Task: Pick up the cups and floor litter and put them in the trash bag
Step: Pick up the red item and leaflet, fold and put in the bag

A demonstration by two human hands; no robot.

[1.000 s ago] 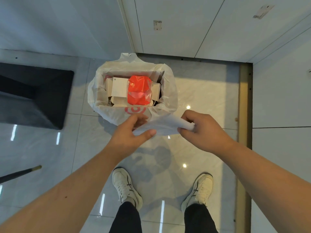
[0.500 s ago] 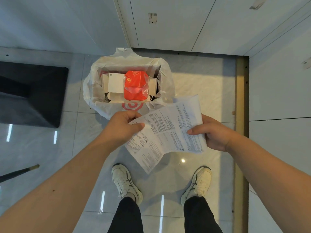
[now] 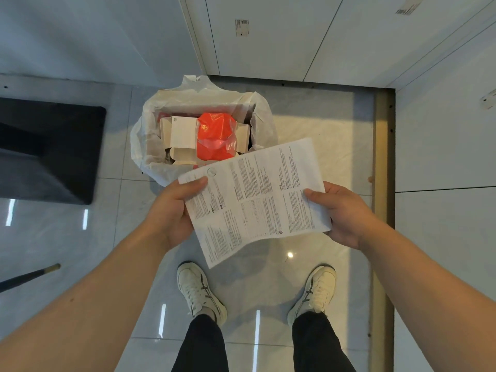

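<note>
A white trash bag (image 3: 150, 130) stands open on the floor by the wall corner. Inside it lie white cardboard boxes (image 3: 183, 132) and a crumpled red plastic bag (image 3: 214, 138). I hold a printed paper sheet (image 3: 257, 194) spread flat in front of me, just in front of the bag's near rim. My left hand (image 3: 174, 210) pinches its left edge and my right hand (image 3: 341, 210) pinches its right edge. The sheet covers part of the bag's near rim. No cups are in view.
A dark mat or furniture base (image 3: 45, 151) lies to the left. A thin dark stick (image 3: 29, 276) lies on the glossy tiles at lower left. White wall panels (image 3: 295, 36) close the far side and right. My two white shoes (image 3: 200, 294) stand below the sheet.
The paper sheet was held edge-on between my hands, then was unfolded and spread out flat. My hands moved apart, and the right hand dropped lower.
</note>
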